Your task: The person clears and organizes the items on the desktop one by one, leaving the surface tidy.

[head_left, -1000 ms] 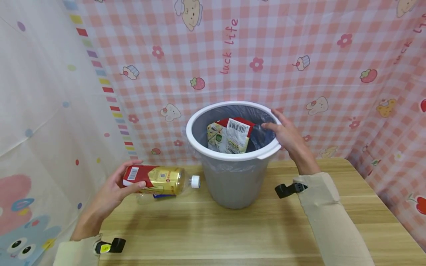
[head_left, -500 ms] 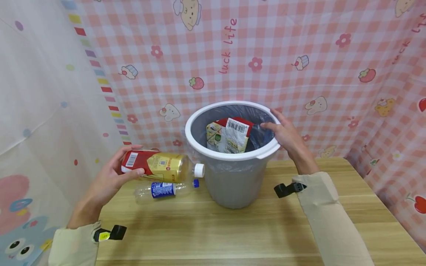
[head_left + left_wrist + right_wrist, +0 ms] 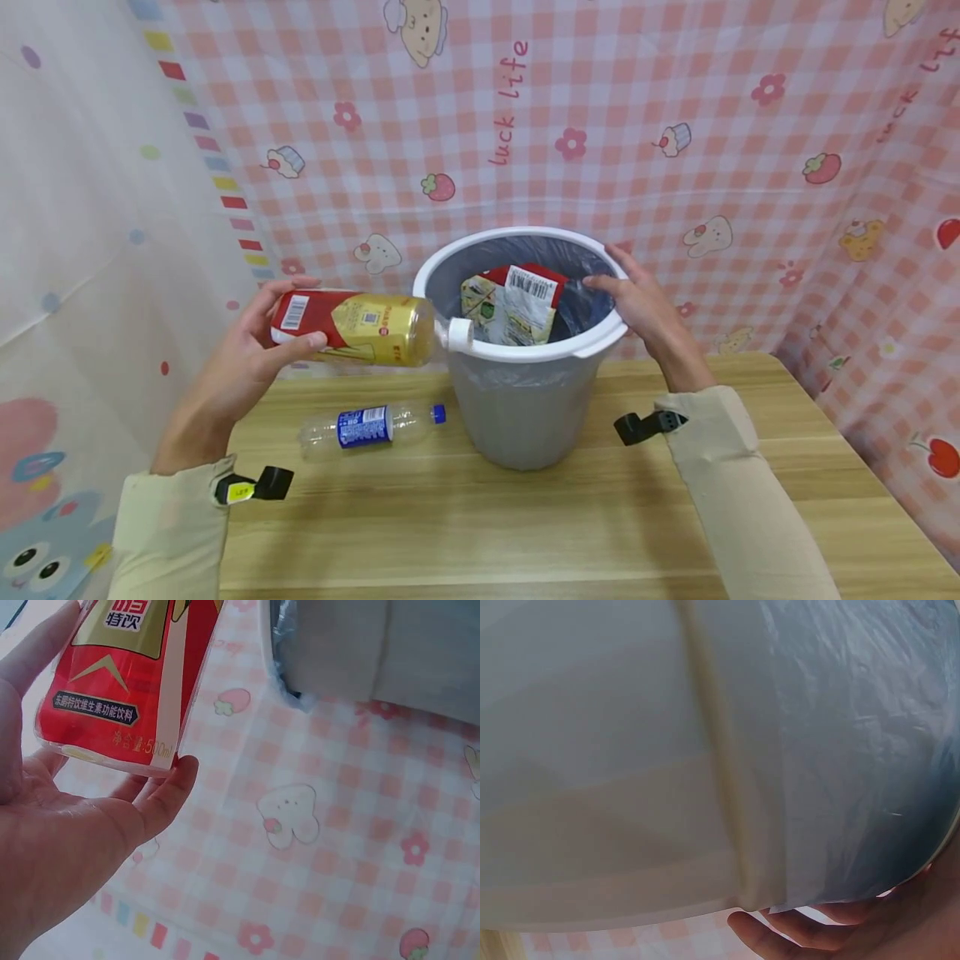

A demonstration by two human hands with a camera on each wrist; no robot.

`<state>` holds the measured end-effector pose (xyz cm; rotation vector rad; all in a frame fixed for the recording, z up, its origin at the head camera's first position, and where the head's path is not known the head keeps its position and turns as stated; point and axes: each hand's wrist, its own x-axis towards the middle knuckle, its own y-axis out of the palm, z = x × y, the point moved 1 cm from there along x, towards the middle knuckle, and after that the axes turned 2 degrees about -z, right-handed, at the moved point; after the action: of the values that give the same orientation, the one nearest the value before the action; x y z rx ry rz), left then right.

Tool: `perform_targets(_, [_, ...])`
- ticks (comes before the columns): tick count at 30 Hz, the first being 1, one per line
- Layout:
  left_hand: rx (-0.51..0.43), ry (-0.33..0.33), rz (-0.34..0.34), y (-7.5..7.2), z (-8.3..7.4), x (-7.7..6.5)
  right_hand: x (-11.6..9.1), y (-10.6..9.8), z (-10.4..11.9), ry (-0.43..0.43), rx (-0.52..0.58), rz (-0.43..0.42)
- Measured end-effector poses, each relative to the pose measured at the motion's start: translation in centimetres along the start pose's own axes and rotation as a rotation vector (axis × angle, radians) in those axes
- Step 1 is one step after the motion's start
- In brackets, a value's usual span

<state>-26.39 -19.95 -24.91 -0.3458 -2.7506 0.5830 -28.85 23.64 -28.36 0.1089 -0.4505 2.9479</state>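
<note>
My left hand (image 3: 251,362) grips a red and gold drink bottle (image 3: 360,327) round its base, holding it sideways above the table. The bottle's white cap (image 3: 460,334) points right and overlaps the near left rim of a grey trash can (image 3: 525,417). In the left wrist view the bottle's red label (image 3: 112,697) shows, with fingers round its lower end. My right hand (image 3: 648,308) holds the can's white rim at the right, thumb inside and fingers outside. Crumpled red and yellow packaging (image 3: 517,304) lies in the can, which has a plastic liner (image 3: 588,308).
A clear plastic bottle (image 3: 405,423) with a blue label and blue cap lies on the wooden table (image 3: 480,533), left of the can. A pink checked cloth (image 3: 480,150) hangs behind, and a white curtain (image 3: 97,208) hangs at the left.
My left hand has lifted the red and gold bottle up and slightly right, to the can's rim. The clear bottle beneath has come into full view. My right hand stays on the rim.
</note>
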Motion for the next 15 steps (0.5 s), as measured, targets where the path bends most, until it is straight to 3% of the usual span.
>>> perform_targets(8, [-0.013, -0.06, -0.028, 0.9, -2.1, 1.9, 0.1, 0.0, 0.0, 0.005, -0.002, -0.001])
perform_targets(15, [-0.064, -0.019, -0.046, 2.4, -3.2, 3.5, 0.0, 0.0, 0.1, 0.007, -0.008, -0.002])
